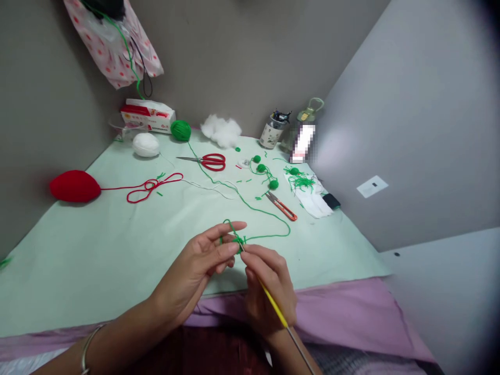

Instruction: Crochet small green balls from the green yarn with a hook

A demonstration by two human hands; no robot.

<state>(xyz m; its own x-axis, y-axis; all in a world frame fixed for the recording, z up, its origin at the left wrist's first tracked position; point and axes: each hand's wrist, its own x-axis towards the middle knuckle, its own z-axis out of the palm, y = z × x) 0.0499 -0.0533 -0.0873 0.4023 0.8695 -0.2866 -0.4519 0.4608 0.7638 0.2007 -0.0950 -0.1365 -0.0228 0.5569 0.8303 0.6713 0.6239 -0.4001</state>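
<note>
Between the thumb and fingers of my left hand (199,260) is a small green crochet piece (239,244), with yarn looped over the raised index finger. My right hand (271,284) pinches a crochet hook (275,307) with a yellow grip and a metal shaft; its tip is at the green piece. From there a green strand curves right, then back across the table to a green yarn ball (180,130). My fingers hide part of the piece. Orange-handled thread snips (282,206) lie beyond my right hand.
Red-handled scissors (213,162), a red yarn ball (75,186), a white yarn ball (146,145) and white stuffing (221,131) lie across the table (97,265). Small green balls (261,168) and green scraps sit right. A pen cup (271,133) and bottle (308,117) stand by the wall.
</note>
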